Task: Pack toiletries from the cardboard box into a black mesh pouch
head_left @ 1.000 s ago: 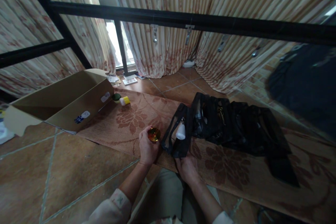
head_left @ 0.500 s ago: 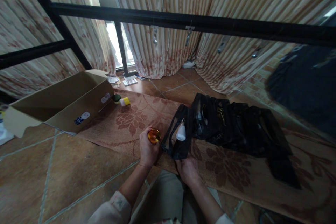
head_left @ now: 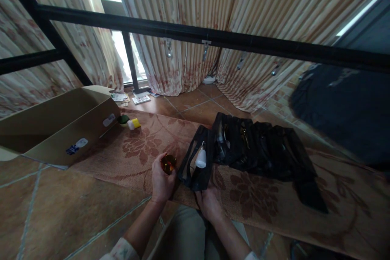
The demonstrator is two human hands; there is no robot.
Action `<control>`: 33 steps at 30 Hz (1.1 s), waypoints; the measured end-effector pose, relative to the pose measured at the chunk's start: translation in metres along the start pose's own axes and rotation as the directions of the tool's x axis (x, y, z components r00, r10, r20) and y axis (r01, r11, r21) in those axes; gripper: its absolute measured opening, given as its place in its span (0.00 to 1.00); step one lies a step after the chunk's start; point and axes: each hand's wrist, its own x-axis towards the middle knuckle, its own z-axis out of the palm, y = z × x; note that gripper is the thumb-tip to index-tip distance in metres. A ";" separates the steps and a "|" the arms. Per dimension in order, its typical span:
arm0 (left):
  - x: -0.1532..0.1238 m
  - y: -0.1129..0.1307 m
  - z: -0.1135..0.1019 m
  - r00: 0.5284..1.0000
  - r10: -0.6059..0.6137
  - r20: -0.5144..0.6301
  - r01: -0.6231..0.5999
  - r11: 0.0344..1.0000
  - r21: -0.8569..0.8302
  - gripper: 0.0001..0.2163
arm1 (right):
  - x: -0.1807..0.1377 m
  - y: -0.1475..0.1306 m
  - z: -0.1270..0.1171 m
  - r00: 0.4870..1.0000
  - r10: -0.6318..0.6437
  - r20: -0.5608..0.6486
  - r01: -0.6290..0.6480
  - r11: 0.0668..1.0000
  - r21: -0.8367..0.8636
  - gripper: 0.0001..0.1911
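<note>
My left hand is wrapped round a small amber glass cup, its round rim facing up. Just right of it, my right hand grips the near end of a black pouch, its fingers partly hidden beneath the fabric. On that pouch's see-through window lies a white light bulb with a metal base. The pouch lies beside a row of black mesh-windowed pockets; a gold-coloured item shows in one of them.
An open cardboard box stands at the left on the patterned runner. Near its corner are a green round item and a yellow-and-white piece. A black metal rail crosses in front of striped curtains.
The view has turned slightly to the right, so everything sits further left. The amber cup is tilted a little differently in my left hand. Both hands keep their hold.
</note>
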 end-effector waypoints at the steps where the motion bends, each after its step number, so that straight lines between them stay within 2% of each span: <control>1: 0.000 0.000 0.000 1.000 -0.009 0.004 0.009 1.000 -0.007 0.27 | 0.000 0.000 0.000 1.000 -0.008 -0.010 0.008 1.000 0.002 0.16; 5: 0.000 -0.002 0.000 0.999 -0.049 0.015 0.049 0.998 -0.025 0.27 | 0.000 -0.001 -0.001 0.999 -0.026 -0.046 0.026 1.000 -0.002 0.16; 14: 0.000 0.004 -0.004 0.988 -0.139 0.066 0.145 0.985 -0.096 0.28 | 0.001 -0.003 -0.003 1.000 -0.003 0.001 0.003 1.000 0.023 0.15; 25: 0.005 0.019 -0.017 0.959 -0.253 0.128 0.277 0.931 -0.236 0.21 | -0.003 0.001 0.004 0.999 0.028 0.018 -0.027 0.998 -0.056 0.14; 29: 0.009 0.023 -0.020 0.921 -0.346 0.180 0.389 0.848 -0.360 0.14 | -0.005 0.004 0.006 0.999 0.034 0.010 -0.033 0.996 -0.079 0.15; 33: 0.017 0.017 -0.017 0.817 -0.503 0.282 0.569 0.618 -0.543 0.13 | -0.005 0.005 0.006 1.000 0.028 0.014 -0.026 0.995 -0.093 0.16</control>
